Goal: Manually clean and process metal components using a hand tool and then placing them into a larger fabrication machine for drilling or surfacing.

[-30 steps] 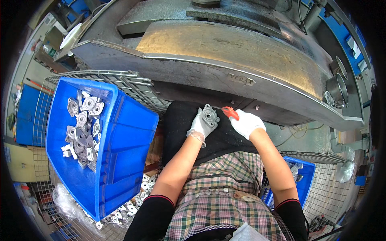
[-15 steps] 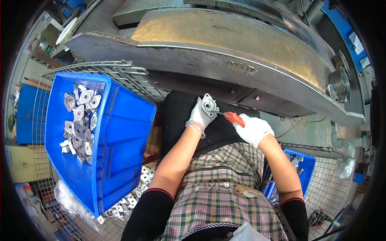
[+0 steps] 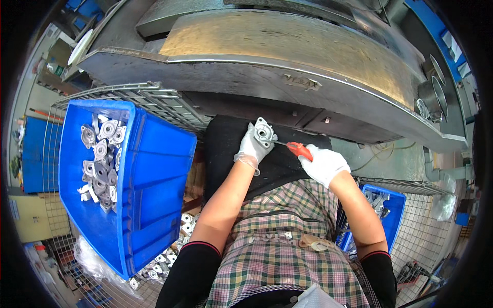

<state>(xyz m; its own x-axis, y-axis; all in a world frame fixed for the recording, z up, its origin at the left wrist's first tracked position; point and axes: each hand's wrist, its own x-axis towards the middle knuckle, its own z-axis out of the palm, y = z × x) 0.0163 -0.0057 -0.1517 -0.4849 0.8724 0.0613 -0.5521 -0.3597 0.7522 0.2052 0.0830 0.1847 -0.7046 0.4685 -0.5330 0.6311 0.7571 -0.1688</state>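
My gloved left hand (image 3: pixel 251 146) grips a grey metal casting (image 3: pixel 264 132) with a round bore and lobed flange, above the black cloth on my lap. In my gloved right hand (image 3: pixel 326 165) is a red-handled tool (image 3: pixel 299 150), its thin shaft reaching left to the casting's lower right edge. What kind of tip the tool has, I cannot make out. To my left, a tilted blue bin (image 3: pixel 160 169) holds several similar castings (image 3: pixel 101 149).
A metal workbench (image 3: pixel 226 77) with a raised front edge stands ahead. Wire mesh cages flank me. More castings (image 3: pixel 160 264) lie below the left bin. At my right is a smaller blue bin (image 3: pixel 395 215) with metal parts. Metal pots (image 3: pixel 432 100) sit at the bench's right end.
The view has shifted slightly. Both hands keep nearly the same place, still holding the casting and the red-handled tool, whose shaft stays against the casting's edge.
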